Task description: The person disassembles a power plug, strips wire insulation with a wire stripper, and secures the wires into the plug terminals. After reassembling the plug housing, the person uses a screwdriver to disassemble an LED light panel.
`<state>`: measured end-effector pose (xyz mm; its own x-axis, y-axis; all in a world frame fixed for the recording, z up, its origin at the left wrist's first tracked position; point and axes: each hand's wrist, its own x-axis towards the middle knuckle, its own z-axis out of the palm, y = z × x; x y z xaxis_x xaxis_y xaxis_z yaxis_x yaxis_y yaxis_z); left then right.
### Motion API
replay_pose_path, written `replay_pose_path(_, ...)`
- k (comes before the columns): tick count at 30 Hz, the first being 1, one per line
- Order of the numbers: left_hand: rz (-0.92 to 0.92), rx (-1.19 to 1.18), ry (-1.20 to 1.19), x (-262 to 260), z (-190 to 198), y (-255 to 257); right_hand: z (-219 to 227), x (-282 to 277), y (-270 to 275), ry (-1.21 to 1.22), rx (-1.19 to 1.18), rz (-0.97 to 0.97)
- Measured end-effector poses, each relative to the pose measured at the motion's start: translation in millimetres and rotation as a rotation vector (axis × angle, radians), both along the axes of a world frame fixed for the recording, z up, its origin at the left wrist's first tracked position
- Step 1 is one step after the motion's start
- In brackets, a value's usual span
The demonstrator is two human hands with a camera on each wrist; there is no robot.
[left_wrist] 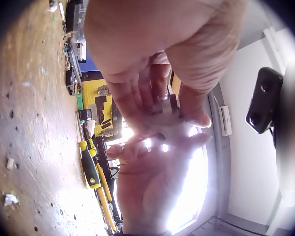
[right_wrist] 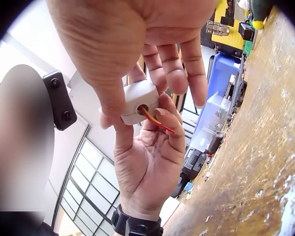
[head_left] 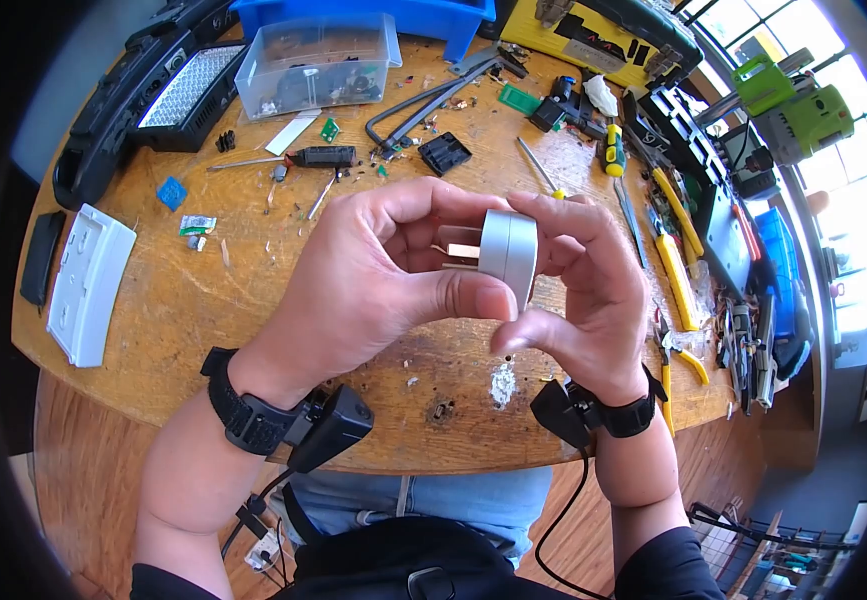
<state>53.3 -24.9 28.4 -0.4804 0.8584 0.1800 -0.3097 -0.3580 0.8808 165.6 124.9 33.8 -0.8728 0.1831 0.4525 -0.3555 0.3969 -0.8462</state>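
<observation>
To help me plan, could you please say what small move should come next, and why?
Perhaps pinch the wires with the right hand: they stick out of the plug toward that hand, while the left hand grips the plug.

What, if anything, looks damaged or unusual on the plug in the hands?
Short red and yellow wires stick out of the plug, joined to nothing visible, so they may have been cut off.
</observation>
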Motion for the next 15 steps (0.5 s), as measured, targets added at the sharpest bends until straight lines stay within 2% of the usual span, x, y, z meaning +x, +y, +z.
replay_pose_path(2,-0.030,0.034,-0.065,1,-1,0,1,-1,2,0.019,-0.144,0.125)
replay_pose_path(3,-0.032,0.035,-0.062,1,-2,0,1,-1,3,0.022,-0.143,0.123)
replay_pose_path(5,0.018,-0.002,-0.028,0,-4,0,2,-1,6,-0.005,-0.452,0.104)
replay_pose_path(6,0.018,-0.002,-0.027,0,-5,1,1,-1,11,0.000,-0.350,0.104)
replay_pose_path(8,0.076,0.044,-0.064,-2,-6,2,0,0,12,-0.033,-0.373,0.084)
replay_pose_path(14,0.071,0.024,-0.110,-2,4,0,6,1,7,-0.114,-0.408,0.031)
replay_pose_path(15,0.071,0.024,-0.110,-2,3,1,4,1,8,-0.087,-0.251,0.014)
